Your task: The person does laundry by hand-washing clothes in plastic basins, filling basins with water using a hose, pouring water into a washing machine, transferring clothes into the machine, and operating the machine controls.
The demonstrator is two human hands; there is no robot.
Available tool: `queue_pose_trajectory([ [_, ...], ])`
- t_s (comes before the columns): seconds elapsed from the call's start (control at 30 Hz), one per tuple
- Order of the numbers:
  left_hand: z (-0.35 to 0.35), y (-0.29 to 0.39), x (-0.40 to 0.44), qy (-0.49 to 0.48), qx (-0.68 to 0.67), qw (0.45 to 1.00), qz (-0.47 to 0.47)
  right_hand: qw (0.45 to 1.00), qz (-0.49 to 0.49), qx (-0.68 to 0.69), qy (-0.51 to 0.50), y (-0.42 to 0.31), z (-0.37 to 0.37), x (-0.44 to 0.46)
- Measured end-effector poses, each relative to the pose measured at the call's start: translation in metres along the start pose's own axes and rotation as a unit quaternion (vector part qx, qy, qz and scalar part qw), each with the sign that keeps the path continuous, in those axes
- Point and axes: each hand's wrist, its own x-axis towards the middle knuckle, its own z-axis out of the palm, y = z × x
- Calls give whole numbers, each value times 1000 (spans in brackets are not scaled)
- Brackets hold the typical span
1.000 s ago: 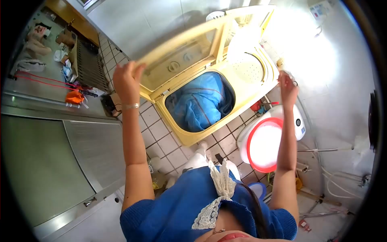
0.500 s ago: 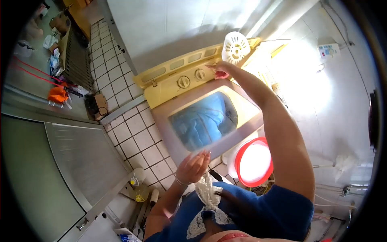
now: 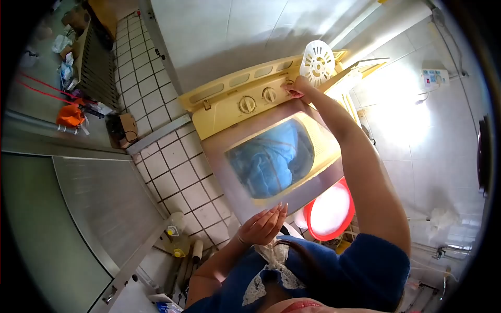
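Note:
A yellow washing machine [image 3: 218, 119] stands before me, its see-through lid lying down with blue cloth [image 3: 271, 159] visible beneath it. At the right end of the control panel, my right hand [image 3: 296, 89] has its fingers closed around a dial knob, mostly hidden by the hand. Two more dial knobs, a left one [image 3: 247, 105] and a middle one [image 3: 269, 95], show beside it. By the front edge of the lid is my left hand [image 3: 262, 225], palm turned up and fingers loosely stretched, holding nothing.
A white slotted plastic disc [image 3: 317, 62] leans behind the panel; a second lid [image 3: 360, 70] is raised at the right. A red-rimmed bucket [image 3: 311, 221] stands right of the machine. Bottles [image 3: 179, 242] sit on the tiled floor by the door [image 3: 109, 198].
My right hand has gone from an outstretched finger at the panel to fingers closed around the knob. My left hand has drawn back slightly from the lid's edge. The view has shifted a little.

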Motion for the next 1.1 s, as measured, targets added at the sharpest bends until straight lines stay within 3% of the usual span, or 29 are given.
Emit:
queue_pose_trajectory([
  [0.17, 0, 1, -3, -3, 8, 1000, -3, 994, -14, -107, -3, -30, -10, -24],
  [0.3, 5, 6, -11, -8, 22, 1000, -10, 949, -220, -221, -48, -17, -13, -5],
  [0.37, 7, 3, -11, 3, 31, 1000, -2, 973, -191, -103, -75, -20, -16, -11],
  [0.47, 1, -7, 3, -27, 13, 1000, 6, 843, -307, -436, -70, -76, -18, -27],
  [0.53, 6, -14, 9, -22, 31, 999, -16, 827, -232, -499, -112, -143, -31, -72],
  [0.57, 14, -22, 14, -1, 64, 997, -36, 823, -323, -466, -40, -177, -53, -118],
  [0.6, 16, -37, 23, 9, 52, 997, -61, 818, -450, -357, 36, -167, -66, -80],
  [0.63, 16, -54, 39, 19, 40, 995, -85, 849, -426, -294, 107, -213, -90, -190],
  [0.67, 8, -69, 78, 40, 80, 992, -90, 780, -543, -246, 187, -224, -115, -220],
  [0.7, 11, -84, 97, 64, 89, 987, -117, 863, -437, -209, 147, -243, -135, -301],
  [0.77, 10, -118, 127, 49, 140, 983, -107, 897, -433, -45, 80, -191, -139, -350],
  [0.8, 12, -131, 140, 45, 136, 982, -123, 927, -374, 27, 11, -155, -122, -363],
  [0.83, 18, -147, 144, 56, 120, 984, -123, 953, -282, -97, -57, -140, -93, -377],
  [0.87, 24, -163, 148, 64, 106, 985, -120, 934, -253, -228, -109, -120, -55, -382],
  [0.9, 28, -171, 152, 76, 93, 986, -116, 938, -227, -217, -148, -80, -7, -372],
  [0.97, 28, -167, 153, 61, 90, 987, -119, 941, -135, -293, -103, -27, 78, -346],
  [1.1, 27, -151, 146, 61, 114, 986, -105, 903, -70, -409, -107, 36, 175, -263],
])
